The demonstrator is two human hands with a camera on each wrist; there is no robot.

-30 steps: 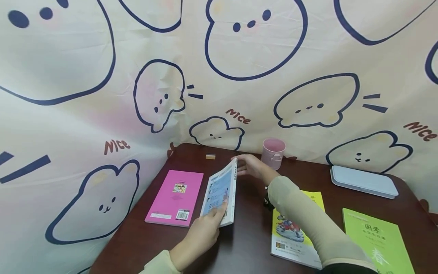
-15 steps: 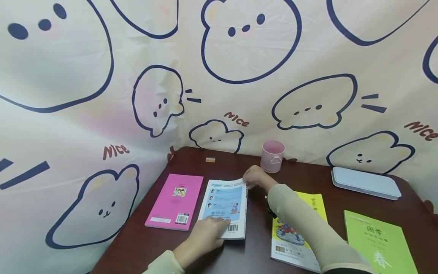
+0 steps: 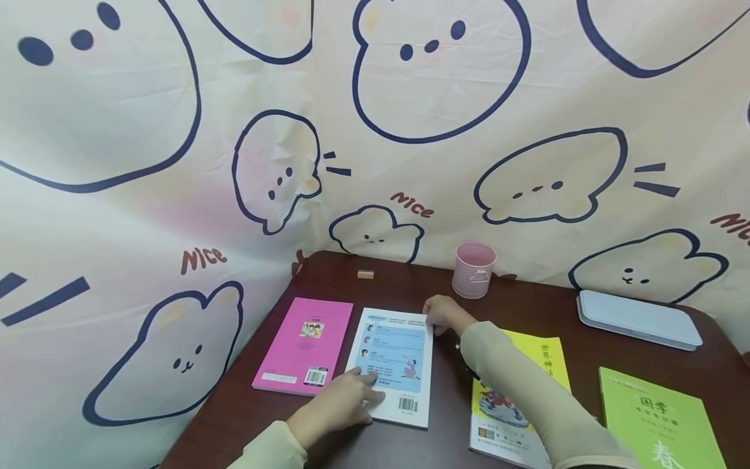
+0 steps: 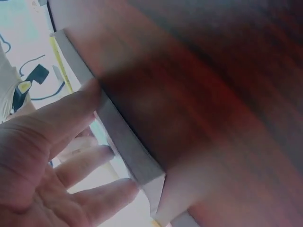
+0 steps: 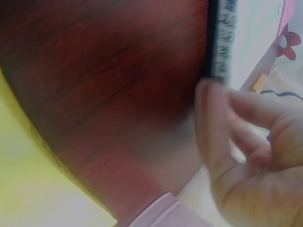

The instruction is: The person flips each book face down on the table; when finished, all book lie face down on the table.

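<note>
A white book with a blue panel and a barcode [image 3: 394, 355] lies flat on the dark wooden table, back cover up. My left hand [image 3: 342, 400] rests on its lower left part, fingers loosely spread over the cover. In the left wrist view, a digit of that hand [image 4: 52, 156] touches the edge of the pages [image 4: 125, 137]. At the upper right corner, my right hand [image 3: 448, 314] pinches the book. The right wrist view has the lettered spine [image 5: 222, 42] meeting the fingertips of this hand [image 5: 255, 161].
Left of the white book lies a pink book [image 3: 305, 345]. A yellow book [image 3: 547, 355], partly under the right forearm, and a green book [image 3: 659, 413] lie to the right. Farther back are an eraser-like block [image 3: 366, 275], a pink bucket-shaped cup [image 3: 473, 270] and a pale blue flat case [image 3: 638, 319].
The white book was tilted up on its left side a second ago. It has come down flat, then shifted slightly toward the front. Both hands stayed on it.
</note>
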